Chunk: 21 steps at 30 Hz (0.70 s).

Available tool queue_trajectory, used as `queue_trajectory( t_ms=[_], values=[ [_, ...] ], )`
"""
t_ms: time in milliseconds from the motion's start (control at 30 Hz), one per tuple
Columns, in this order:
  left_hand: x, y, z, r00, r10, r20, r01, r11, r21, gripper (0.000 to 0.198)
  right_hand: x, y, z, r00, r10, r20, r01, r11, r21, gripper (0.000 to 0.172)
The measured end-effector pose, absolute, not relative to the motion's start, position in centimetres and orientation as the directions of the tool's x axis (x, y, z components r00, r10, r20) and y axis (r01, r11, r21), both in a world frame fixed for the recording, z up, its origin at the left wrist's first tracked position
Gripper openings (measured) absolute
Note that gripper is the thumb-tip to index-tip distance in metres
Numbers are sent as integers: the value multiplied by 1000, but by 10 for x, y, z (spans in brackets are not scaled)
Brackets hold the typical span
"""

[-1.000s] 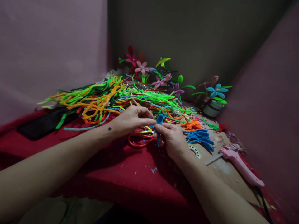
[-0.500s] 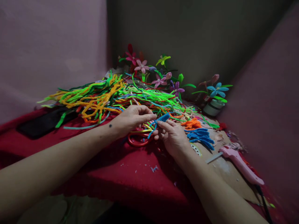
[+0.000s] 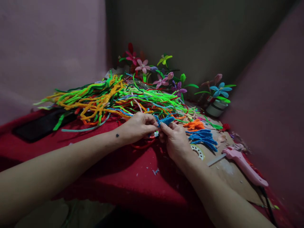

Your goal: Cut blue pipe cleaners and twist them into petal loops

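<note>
Between the fingers of my two hands is a blue pipe cleaner (image 3: 167, 120), bent into a petal-like loop with loose ends. My right hand (image 3: 177, 139) pinches it between thumb and forefinger. Closed at its left end, my left hand (image 3: 139, 128) grips the free ends near the loop. Just below my fingertips, red-handled scissors (image 3: 143, 145) lie on the red cloth, mostly hidden by my left hand. Right of my right hand lies a bundle of blue pipe cleaner loops (image 3: 203, 139), with an orange bundle (image 3: 194, 124) behind it.
A big heap of coloured pipe cleaners (image 3: 152, 98) spreads behind my hands. Pipe cleaner flowers (image 3: 142, 66) stand at the back, and a jar (image 3: 216, 108) at right. A pink glue gun (image 3: 244, 164) rests on cardboard (image 3: 228, 177). A black phone (image 3: 35, 126) lies left.
My left hand has moved slightly right and down, its fingers now curled around the blue pipe cleaner's ends. The scissors are more covered. My right hand keeps its pinch.
</note>
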<state>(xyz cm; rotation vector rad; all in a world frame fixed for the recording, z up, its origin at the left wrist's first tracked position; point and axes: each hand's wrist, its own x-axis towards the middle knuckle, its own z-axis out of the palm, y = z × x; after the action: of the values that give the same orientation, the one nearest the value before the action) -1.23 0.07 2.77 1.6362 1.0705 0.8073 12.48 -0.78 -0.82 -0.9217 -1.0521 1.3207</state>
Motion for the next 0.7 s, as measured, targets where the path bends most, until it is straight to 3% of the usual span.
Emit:
queue_trajectory(
  t_ms=[167, 367, 700],
  values=[
    [-9, -1, 24, 393, 919, 16, 261, -128, 957, 9, 124, -8, -8, -39, 999, 10, -379, -6, -926, 18],
    [-9, 1, 21, 384, 907, 173, 172, -255, 952, 15, 127, -7, -5, -81, 996, 41, -408, 4, -913, 16],
    [-14, -2, 23, 322, 929, 182, 190, -252, 949, 12, 129, -8, 1, -67, 995, 68, -293, 45, -955, 13]
  ],
)
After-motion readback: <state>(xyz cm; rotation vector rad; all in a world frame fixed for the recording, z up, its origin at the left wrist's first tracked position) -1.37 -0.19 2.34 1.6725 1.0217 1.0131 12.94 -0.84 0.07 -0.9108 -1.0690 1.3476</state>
